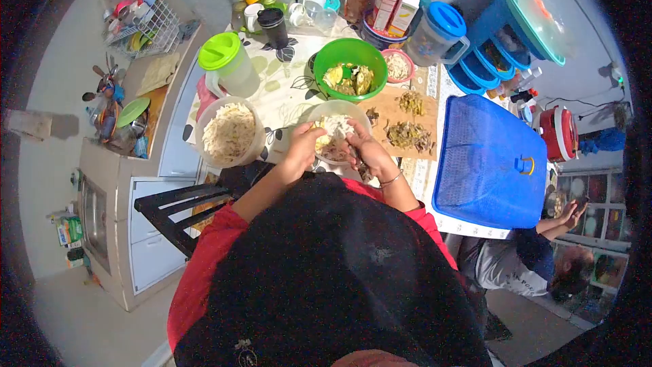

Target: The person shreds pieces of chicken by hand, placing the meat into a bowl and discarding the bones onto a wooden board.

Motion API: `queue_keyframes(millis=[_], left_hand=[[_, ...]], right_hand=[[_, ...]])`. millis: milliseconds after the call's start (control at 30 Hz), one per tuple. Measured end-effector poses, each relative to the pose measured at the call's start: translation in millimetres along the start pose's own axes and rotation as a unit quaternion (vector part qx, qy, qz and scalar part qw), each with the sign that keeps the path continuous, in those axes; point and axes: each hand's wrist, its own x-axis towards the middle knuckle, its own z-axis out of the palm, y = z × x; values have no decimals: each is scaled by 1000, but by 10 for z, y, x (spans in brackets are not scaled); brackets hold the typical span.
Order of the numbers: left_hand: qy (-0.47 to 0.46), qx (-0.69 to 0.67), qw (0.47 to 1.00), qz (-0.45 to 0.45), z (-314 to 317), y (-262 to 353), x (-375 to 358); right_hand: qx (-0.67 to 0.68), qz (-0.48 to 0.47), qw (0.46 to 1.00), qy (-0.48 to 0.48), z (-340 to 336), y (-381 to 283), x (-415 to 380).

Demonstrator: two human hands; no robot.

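Both of my hands meet above a translucent bowl point(334, 105) holding pale shredded food point(334, 128). The fingers of my left hand point(303, 147) are closed in a pinch around a small pale-yellow piece of food point(320, 124) at the bowl's left side. Opposite it, my right hand point(372, 153) has curled fingers over the right rim; what they grip is too small to make out. Just behind the bowl stands a green bowl point(332, 53) with yellowish-green chunks point(363, 80). To the left is a larger translucent tub point(251, 146) heaped with pale shreds point(229, 132).
A brown board point(388, 110) bears heaps of dark scraps point(409, 136). Beyond it are a blue mesh food cover point(489, 163), a pink bowl point(410, 68) and pitchers point(239, 68). A black chair point(180, 202) stands at left; another person point(509, 265) is at right.
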Motion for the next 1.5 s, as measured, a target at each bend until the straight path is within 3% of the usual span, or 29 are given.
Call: queue_keyframes(millis=[100, 133, 233, 267, 367, 400, 500, 533, 633, 767, 900, 1033, 1067, 1167, 1200, 1300, 1433, 1500], left_hand=[[6, 4, 1000, 15, -34, -25, -4], [3, 17, 1000, 16, -28, -20, -12], [2, 30, 999, 30, 35, 52, -66], [4, 32, 999, 35, 28, 70, -103], [0, 51, 998, 34, 15, 54, -99], [5, 64, 998, 21, 34, 98, -124], [4, 34, 999, 25, 18, 85, -104], [2, 35, 999, 34, 23, 106, -122], [-2, 29, 999, 31, 57, 151, -171], [6, 3, 1000, -3, 21, 135, -138], [-1, 16, 1000, -1, -92, 16, 8], [9, 35, 999, -34, -12, 131, -113], [-1, 26, 998, -49, -47, 112, -75], [-31, 7, 998, -47, -61, 136, -37], [-20, 20, 999, -45, -83, 137, -40], [-26, 27, 998, -52, -69, 158, -137], [-6, 16, 1000, -25, 11, 198, -147], [6, 43, 999, -22, 31, 239, -209]], right_hand=[[-147, 51, 988, 17, 43, 5, -42], [-89, 61, 994, -6, 48, 127, 4], [-140, 0, 990, 16, -110, 33, 70], [-102, 3, 995, 19, -204, 83, 104], [-92, 85, 991, -51, -57, 133, 13], [-100, 32, 989, -105, -33, 111, 27], [-58, -2, 998, -21, -92, 50, 64], [-42, 41, 998, -8, -48, -1, 8], [-76, 61, 993, -73, 31, 96, 13], [-31, 22, 999, -6, -94, 31, 57], [-101, 9, 993, -66, 83, -22, -94], [-19, 19, 998, -61, 27, -17, -14], [-108, 59, 992, -34, 26, 25, -3], [-93, 30, 994, -59, 6, 45, -9], [6, 26, 998, -65, 1, 27, 2], [-26, 37, 996, -79, -43, 158, 52], [-4, 16, 1000, -14, -50, 100, 50], [47, 44, 997, -48, -22, 122, 18]])
